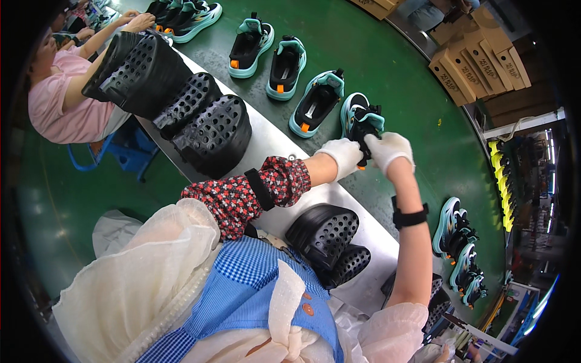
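A black sneaker with teal trim stands on the green work surface, its heel toward me. My left hand, in a white glove, is closed at the left of its heel. My right hand, gloved too, pinches the shoe's opening from the right with curled fingers. The gloves and shoe partly hide the fingertips. To the left stand matching sneakers with orange heel tabs. A floral sleeve covers my left forearm; a black band circles my right wrist.
Perforated black shoe-shaped blocks sit on the metal ledge, with another pair nearer me. More sneakers stand at right. Cardboard boxes are stacked at far right. A co-worker in a pink shirt works at left.
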`<state>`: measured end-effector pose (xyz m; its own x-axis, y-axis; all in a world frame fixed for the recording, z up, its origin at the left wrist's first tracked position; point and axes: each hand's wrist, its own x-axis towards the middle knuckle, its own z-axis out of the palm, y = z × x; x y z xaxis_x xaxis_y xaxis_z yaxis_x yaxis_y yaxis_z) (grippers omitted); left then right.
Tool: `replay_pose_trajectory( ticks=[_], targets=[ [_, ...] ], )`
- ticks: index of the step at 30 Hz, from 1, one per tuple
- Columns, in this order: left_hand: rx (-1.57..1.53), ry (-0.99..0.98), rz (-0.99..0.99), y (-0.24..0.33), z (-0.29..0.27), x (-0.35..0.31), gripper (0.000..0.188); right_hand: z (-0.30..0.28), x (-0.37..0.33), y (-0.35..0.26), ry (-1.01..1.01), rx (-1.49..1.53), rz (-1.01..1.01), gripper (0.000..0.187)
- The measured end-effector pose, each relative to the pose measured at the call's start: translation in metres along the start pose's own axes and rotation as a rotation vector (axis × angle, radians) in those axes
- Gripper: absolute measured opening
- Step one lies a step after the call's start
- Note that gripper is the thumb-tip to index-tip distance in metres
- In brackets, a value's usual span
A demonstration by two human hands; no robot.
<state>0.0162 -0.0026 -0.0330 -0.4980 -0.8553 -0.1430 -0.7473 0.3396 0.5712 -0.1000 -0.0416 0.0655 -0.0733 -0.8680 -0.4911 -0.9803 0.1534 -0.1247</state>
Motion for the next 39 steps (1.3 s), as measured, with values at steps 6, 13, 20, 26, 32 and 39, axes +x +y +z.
replay_pose_trajectory(
  ticks=[6,13,20,26,32,39],
  targets=[
    [0.024,-0.248,-0.191,0.002,-0.02,0.012,0.03,0.032,0.022,-0.027,0.11,-0.058,0.051,0.04],
    [0.11,-0.345,-0.194,0.001,-0.027,0.018,0.03,0.053,0.067,-0.03,0.168,0.043,0.1,0.041],
    [0.17,-0.305,-0.118,-0.003,-0.021,0.015,0.028,0.062,0.087,-0.018,0.231,0.053,-0.215,0.026],
    [0.271,-0.241,-0.187,-0.013,-0.025,0.017,0.035,0.053,0.084,-0.045,0.137,0.227,0.044,0.029],
    [0.285,-0.218,-0.179,-0.01,-0.028,0.007,0.033,0.04,0.045,-0.028,0.042,0.25,-0.124,0.045],
    [0.21,-0.118,-0.161,-0.016,-0.027,0.0,0.037,0.061,-0.048,0.068,0.335,0.344,-0.285,0.045]
  ],
)
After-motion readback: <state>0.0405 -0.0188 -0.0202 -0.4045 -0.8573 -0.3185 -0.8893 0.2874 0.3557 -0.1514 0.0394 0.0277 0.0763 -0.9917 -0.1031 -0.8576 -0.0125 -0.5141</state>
